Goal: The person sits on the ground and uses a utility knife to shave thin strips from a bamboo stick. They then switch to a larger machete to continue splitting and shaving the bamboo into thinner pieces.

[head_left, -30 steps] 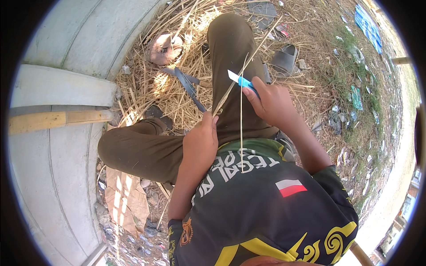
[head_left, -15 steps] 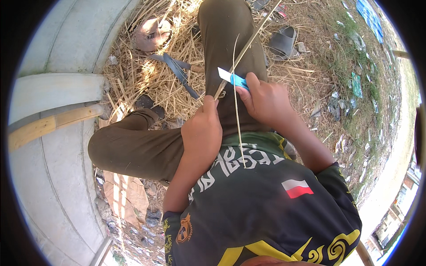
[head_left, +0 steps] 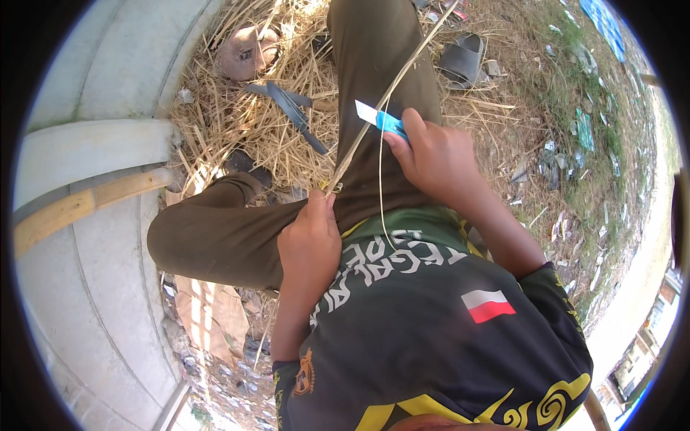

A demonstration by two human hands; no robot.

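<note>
My left hand (head_left: 310, 233) is closed on the near end of a long, thin bamboo strip (head_left: 397, 79), which slants up and to the right across my leg. In my right hand (head_left: 442, 154) is a utility knife (head_left: 392, 125) with a light blue handle, fingers wrapped round it. Its bare blade (head_left: 366, 113) lies against the strip and points to the left. A fine pale sliver (head_left: 381, 187) curves beside the blade and hangs down to my shirt. Small curled shavings (head_left: 336, 187) cling to the strip just above my left fingers.
Pale shavings (head_left: 302, 68) cover the ground ahead, with dark straps (head_left: 291, 115) and a round brownish block (head_left: 248, 54) on them. A dark sandal (head_left: 461, 61) lies right of my leg. A grey wall (head_left: 86, 302) and a bamboo pole (head_left: 93, 205) stand close on the left.
My left hand has moved down and left, drawing the strip along under the blade. My right hand with the knife has stayed almost in place. The sliver bends more.
</note>
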